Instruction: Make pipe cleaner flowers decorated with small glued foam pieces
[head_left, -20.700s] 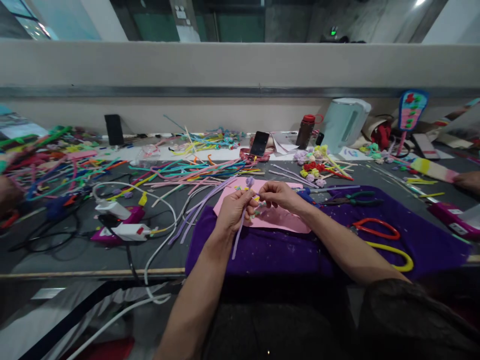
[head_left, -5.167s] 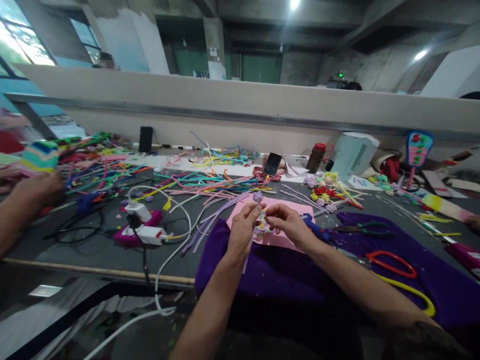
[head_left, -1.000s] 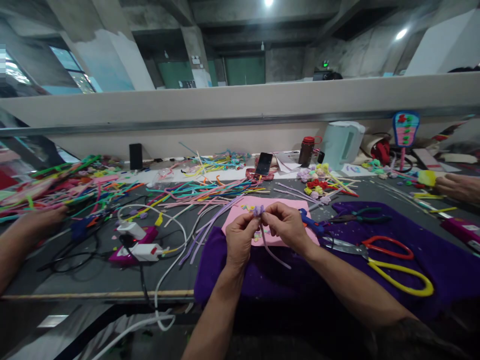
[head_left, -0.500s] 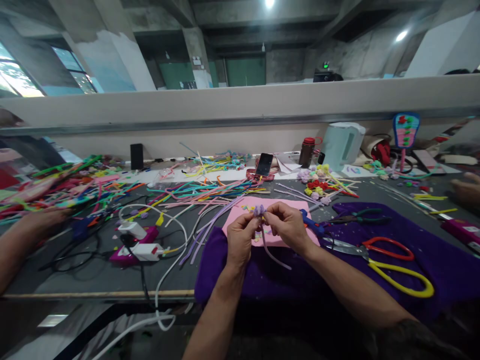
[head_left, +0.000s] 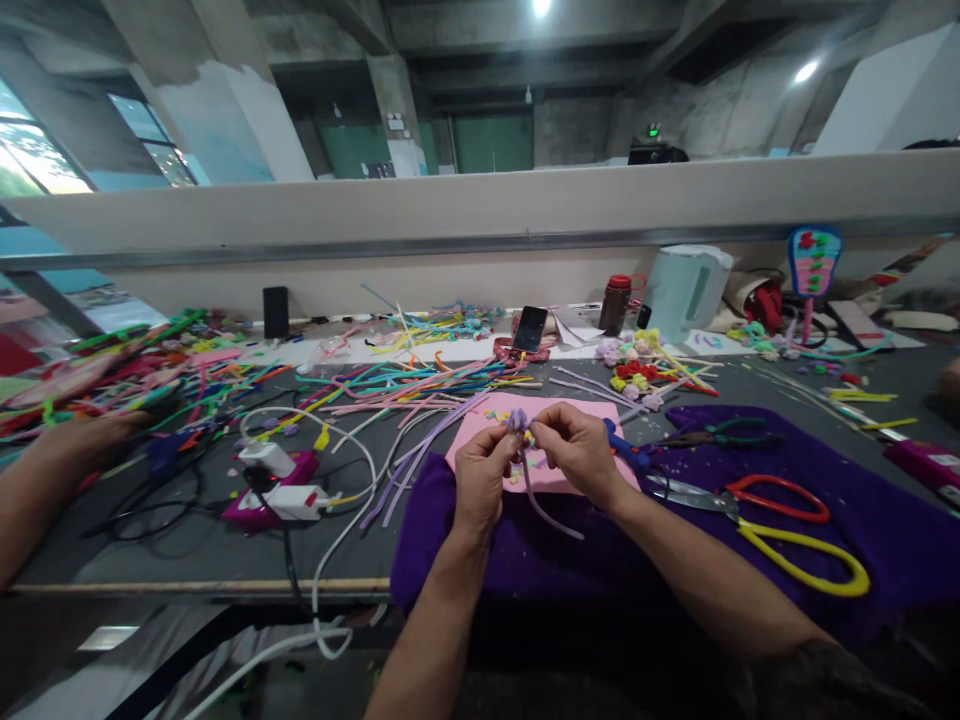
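A lilac pipe cleaner (head_left: pixel 536 497) is bent into small loops at its upper end, and its tail hangs down in a curve. My left hand (head_left: pixel 482 472) pinches the looped part between thumb and fingertips. From the other side my right hand (head_left: pixel 574 447) is closed at the same loops, finger and thumb together. Both hands are over a pink foam sheet (head_left: pixel 469 437) scattered with small yellow and purple bits. Beneath it lies a purple cloth (head_left: pixel 431 530). A blue-handled tool (head_left: pixel 628 450) is just right of my right hand, partly hidden by it.
Scissors (head_left: pixel 780 535) with red and yellow handles and green-handled pliers (head_left: pixel 720 437) lie to the right. Left are a power strip (head_left: pixel 259 508) with cables and loose lilac pipe cleaners (head_left: pixel 420 460). Behind stand a phone (head_left: pixel 529 330), a bottle (head_left: pixel 615 305) and a kettle (head_left: pixel 686 292). Another person's hand (head_left: pixel 97 440) reaches in at left.
My hands stay in nearly the same place, with the lilac loops shifted slightly between the fingertips. The other person's hand at the right edge has drawn back mostly out of view.
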